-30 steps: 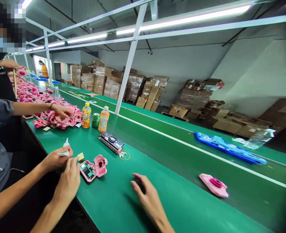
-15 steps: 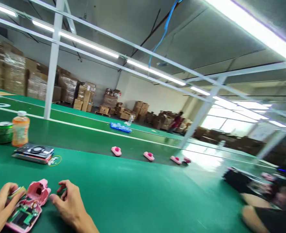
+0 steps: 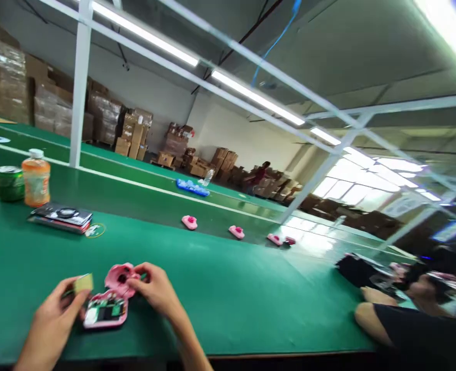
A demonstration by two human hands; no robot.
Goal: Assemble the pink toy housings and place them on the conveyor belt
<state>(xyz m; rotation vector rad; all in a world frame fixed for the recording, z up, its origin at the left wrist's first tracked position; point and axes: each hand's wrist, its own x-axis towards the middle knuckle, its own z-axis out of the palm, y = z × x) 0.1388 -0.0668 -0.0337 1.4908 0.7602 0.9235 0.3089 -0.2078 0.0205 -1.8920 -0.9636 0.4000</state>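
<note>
An opened pink case (image 3: 106, 310) with a green circuit board inside lies on the green table at the lower left. Its pink cover part (image 3: 120, 278) stands up behind it, tilted. My left hand (image 3: 55, 317) pinches a small yellowish block (image 3: 83, 283) just left of the case and touches the case's edge. My right hand (image 3: 156, 288) has its thumb and fingers closed on the right edge of the pink cover part.
Pink pieces (image 3: 189, 222) lie in a row along the table's far strip. A stack of flat items (image 3: 61, 217), an orange bottle (image 3: 36, 180) and a green can (image 3: 10, 184) stand at the left. A co-worker's arm (image 3: 374, 314) rests at the right.
The opened case now appears farther right and turned, as the view has shifted. My right hand, apart from it before, has closed on the cover part. My left hand still holds the yellowish block.
</note>
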